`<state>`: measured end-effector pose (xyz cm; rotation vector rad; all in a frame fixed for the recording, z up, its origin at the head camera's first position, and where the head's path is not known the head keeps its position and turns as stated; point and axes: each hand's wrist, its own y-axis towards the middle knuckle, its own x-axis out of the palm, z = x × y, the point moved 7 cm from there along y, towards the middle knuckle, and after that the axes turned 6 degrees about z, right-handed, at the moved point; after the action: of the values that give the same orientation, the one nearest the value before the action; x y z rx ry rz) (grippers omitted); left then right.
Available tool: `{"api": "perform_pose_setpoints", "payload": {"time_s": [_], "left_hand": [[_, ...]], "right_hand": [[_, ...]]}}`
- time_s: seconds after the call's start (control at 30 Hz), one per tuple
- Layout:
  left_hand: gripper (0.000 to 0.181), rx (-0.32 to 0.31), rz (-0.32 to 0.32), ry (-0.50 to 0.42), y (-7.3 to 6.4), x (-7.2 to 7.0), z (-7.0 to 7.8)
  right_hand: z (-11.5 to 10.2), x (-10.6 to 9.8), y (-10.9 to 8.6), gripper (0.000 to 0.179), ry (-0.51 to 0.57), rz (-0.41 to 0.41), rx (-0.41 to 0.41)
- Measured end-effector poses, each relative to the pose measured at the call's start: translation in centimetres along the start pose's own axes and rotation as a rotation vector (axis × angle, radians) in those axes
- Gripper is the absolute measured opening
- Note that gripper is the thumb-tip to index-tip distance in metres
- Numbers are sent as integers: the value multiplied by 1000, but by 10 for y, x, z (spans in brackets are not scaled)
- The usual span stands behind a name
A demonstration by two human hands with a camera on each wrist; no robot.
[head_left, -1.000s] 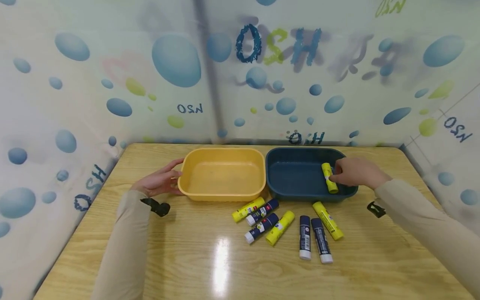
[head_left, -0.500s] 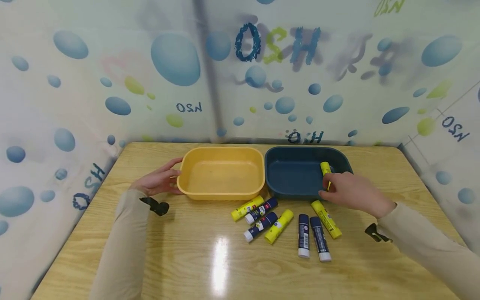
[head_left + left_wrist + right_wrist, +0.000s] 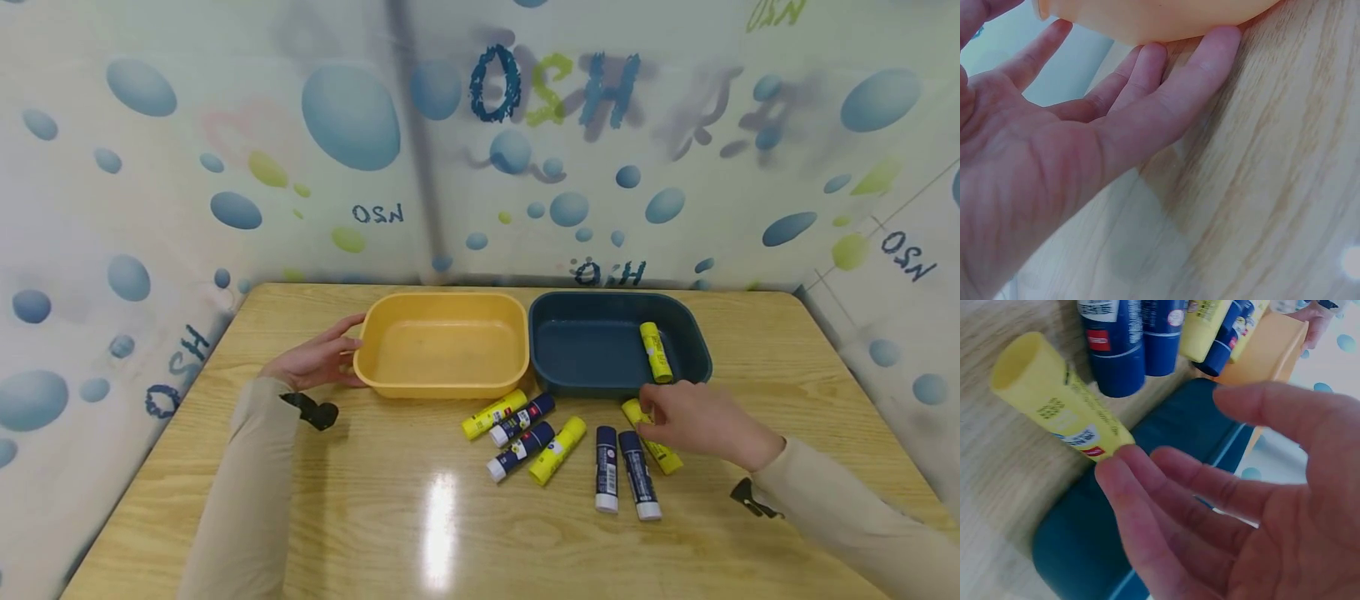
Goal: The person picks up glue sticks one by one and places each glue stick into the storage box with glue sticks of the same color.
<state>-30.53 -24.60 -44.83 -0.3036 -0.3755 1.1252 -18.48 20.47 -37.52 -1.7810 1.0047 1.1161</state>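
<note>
Looks like reach step — right hand [image 3: 708, 423] over yellow glue stick [image 3: 1063, 400] on desk [image 3: 360, 517], just in front of dark-blue bin [image 3: 588, 354], thumb wide of fingers, nothing gripped; left hand [image 3: 318, 362], fingers spread, touching orange bin [image 3: 442, 358] — next move likely calls for thumb-and-finger pinch

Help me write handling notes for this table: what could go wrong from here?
The right hand is open at the yellow tube on the table; a fumbled pinch might roll that round tube into the navy tube beside it.
Another tube dropped into the blue tray could knock the loose one lying there.
The left hand is at the orange tray's outer side; a push might shove it against the blue tray.
</note>
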Motion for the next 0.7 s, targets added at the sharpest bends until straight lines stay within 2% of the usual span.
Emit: {"api": "perform_pose_setpoints", "payload": {"time_s": [0.17,0.53,0.7], "left_hand": [[58,-3,1,-10,-1,0,0],[59,-4,-5,-12,0,-1,-1],[58,7,-24,-3,0,-1,-1]], "right_hand": [[5,11,-3,24,-48,-46,22],[19,22,-4,27,-85,-13,66],[24,32,0,33,-64,-23,88]]}}
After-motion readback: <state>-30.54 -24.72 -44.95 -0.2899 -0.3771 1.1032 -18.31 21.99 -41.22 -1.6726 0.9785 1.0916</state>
